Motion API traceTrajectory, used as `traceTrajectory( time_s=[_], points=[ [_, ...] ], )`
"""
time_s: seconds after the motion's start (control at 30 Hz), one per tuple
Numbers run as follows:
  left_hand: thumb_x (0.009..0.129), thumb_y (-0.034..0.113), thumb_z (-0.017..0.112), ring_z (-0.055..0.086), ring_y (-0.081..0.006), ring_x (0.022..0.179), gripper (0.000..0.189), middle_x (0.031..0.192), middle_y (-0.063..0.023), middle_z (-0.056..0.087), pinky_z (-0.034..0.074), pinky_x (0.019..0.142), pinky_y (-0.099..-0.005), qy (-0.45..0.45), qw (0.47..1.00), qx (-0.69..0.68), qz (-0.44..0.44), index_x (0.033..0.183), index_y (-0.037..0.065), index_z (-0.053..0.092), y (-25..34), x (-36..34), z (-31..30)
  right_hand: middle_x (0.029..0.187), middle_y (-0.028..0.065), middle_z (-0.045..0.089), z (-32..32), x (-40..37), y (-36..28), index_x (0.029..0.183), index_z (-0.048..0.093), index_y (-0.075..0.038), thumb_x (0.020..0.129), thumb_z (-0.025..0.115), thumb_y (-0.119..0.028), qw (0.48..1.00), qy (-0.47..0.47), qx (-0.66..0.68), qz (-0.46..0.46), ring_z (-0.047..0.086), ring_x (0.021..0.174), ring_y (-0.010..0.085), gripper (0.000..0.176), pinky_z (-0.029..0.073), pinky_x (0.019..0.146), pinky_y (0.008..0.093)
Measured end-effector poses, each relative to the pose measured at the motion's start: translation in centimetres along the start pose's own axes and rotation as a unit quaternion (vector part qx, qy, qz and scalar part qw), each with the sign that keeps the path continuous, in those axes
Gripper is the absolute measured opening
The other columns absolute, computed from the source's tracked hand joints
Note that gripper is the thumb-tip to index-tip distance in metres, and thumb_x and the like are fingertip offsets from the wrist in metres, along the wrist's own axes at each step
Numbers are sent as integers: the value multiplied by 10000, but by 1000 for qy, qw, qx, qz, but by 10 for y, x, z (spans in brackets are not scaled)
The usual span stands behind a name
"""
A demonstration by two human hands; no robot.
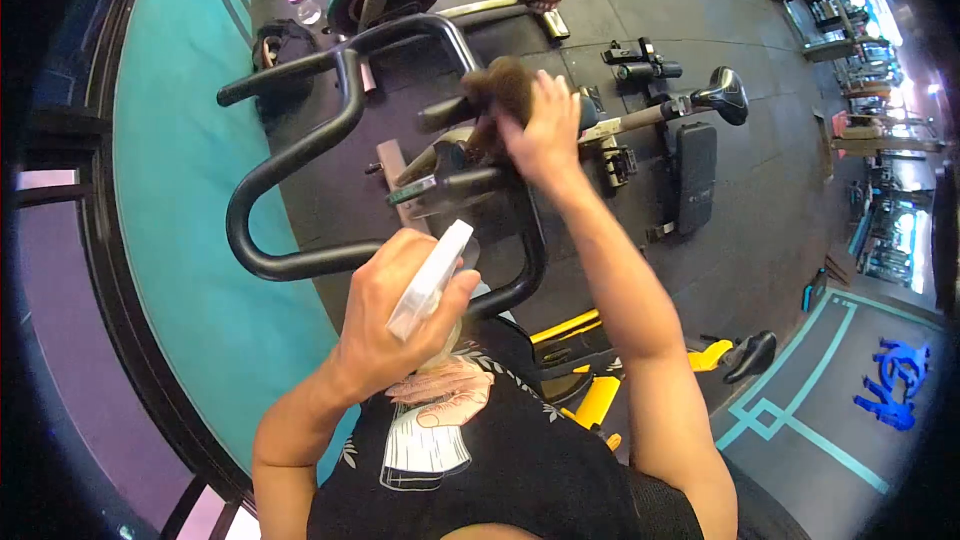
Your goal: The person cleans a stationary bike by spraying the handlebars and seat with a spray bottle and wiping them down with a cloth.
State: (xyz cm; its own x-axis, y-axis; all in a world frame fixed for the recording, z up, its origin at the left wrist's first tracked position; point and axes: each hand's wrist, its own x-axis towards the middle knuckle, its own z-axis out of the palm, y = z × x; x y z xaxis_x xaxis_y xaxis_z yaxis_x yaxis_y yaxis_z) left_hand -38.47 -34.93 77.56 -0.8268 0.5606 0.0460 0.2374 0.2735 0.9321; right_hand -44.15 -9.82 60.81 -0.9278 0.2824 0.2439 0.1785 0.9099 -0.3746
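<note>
From here I see the left hand (388, 305) curled round a white spray bottle (435, 275). The right hand (548, 140), fingers nearly straight, has a blurred brown cloth (502, 88) by its thumb, among black handlebars (285, 265); how firmly gripped, I can't tell

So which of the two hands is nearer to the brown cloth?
Right: the right hand is on the brown cloth; the left hand is apart from it, lower in the view, gripping a white spray trigger.

Wht spray btl (432, 280) tilts in L hand (385, 350), brn cloth (508, 90) bunched in R hand (548, 135)
</note>
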Motion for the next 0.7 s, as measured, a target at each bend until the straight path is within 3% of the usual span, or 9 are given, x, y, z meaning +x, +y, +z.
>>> traceTrajectory(
  time_s=[0.03, 0.07, 0.17, 0.27, 0.33, 0.4, 0.47, 0.6, 0.7],
  points=[
    [865, 89, 725, 612, -308, 730, 172, 827, -158, 634, 491, 664, -393, -8, 1000, -2, 9, 944, -52, 665, 1, -4, -8, 1367, 219, 553, -19, 27, -7, 1295, 567, -5, 874, 703, -443, 991, -84, 37, 98, 443, 1343, 378, 623, 231, 1170, 562],
    [858, 77, 729, 613, -311, 731, 162, 835, -162, 636, 492, 663, -392, -15, 1000, -4, 18, 940, -49, 668, 0, -10, -14, 1278, 212, 607, -14, 42, -4, 1252, 596, -16, 888, 687, -460, 991, -63, 3, 116, 508, 1265, 369, 581, 279, 1135, 560],
    [845, 68, 737, 618, -314, 730, 164, 850, -169, 638, 499, 658, -395, -21, 998, 1, 52, 935, -51, 671, -6, -16, -33, 1282, 227, 616, -14, 52, -7, 1232, 615, -6, 902, 661, -480, 982, -122, -12, 146, 510, 1275, 388, 580, 282, 1137, 562],
    [827, 53, 745, 627, -317, 741, 179, 858, -168, 638, 504, 645, -400, -21, 998, -3, 63, 941, -59, 665, -9, -14, -47, 1416, 245, 522, -6, 16, 6, 1262, 577, -4, 881, 707, -373, 994, -25, 37, 95, 429, 1367, 416, 546, 260, 1158, 572],
    [817, 49, 752, 630, -319, 743, 199, 866, -163, 641, 511, 643, -394, -40, 998, 15, 51, 956, -62, 661, -14, -10, -56, 1537, 260, 377, -13, -25, -2, 1306, 516, -20, 823, 745, -193, 994, 55, 98, -14, 313, 1443, 459, 562, 219, 1184, 586],
    [810, 56, 759, 630, -316, 740, 220, 866, -166, 638, 514, 637, -391, -43, 997, 11, 57, 962, -67, 658, -18, -7, -61, 1576, 262, 297, -24, -56, -16, 1320, 470, -43, 764, 745, -69, 993, 32, 112, -10, 244, 1467, 489, 622, 195, 1194, 600],
    [852, 113, 714, 633, -285, 754, 183, 879, -160, 642, 504, 678, -365, -49, 998, 10, 46, 927, -47, 666, -19, -2, -65, 1555, 264, 331, -25, -57, -20, 1304, 479, -59, 762, 739, -73, 991, 31, 133, -8, 248, 1464, 497, 601, 193, 1189, 614],
    [859, 167, 721, 634, -282, 760, 230, 895, -158, 637, 499, 681, -357, -49, 998, 32, 38, 934, -43, 664, -24, 3, -68, 1428, 230, 476, -8, -20, -19, 1257, 487, -15, 760, 765, -137, 997, 78, -6, 2, 344, 1416, 452, 583, 257, 1146, 627],
    [806, 77, 754, 629, -305, 745, 215, 863, -172, 635, 512, 633, -381, -35, 998, 45, 33, 933, -71, 664, -18, 7, -63, 1277, 225, 600, -7, 43, -21, 1226, 545, -4, 824, 737, -236, 991, -51, -36, 121, 522, 1274, 411, 502, 376, 1076, 569]
  ],
)
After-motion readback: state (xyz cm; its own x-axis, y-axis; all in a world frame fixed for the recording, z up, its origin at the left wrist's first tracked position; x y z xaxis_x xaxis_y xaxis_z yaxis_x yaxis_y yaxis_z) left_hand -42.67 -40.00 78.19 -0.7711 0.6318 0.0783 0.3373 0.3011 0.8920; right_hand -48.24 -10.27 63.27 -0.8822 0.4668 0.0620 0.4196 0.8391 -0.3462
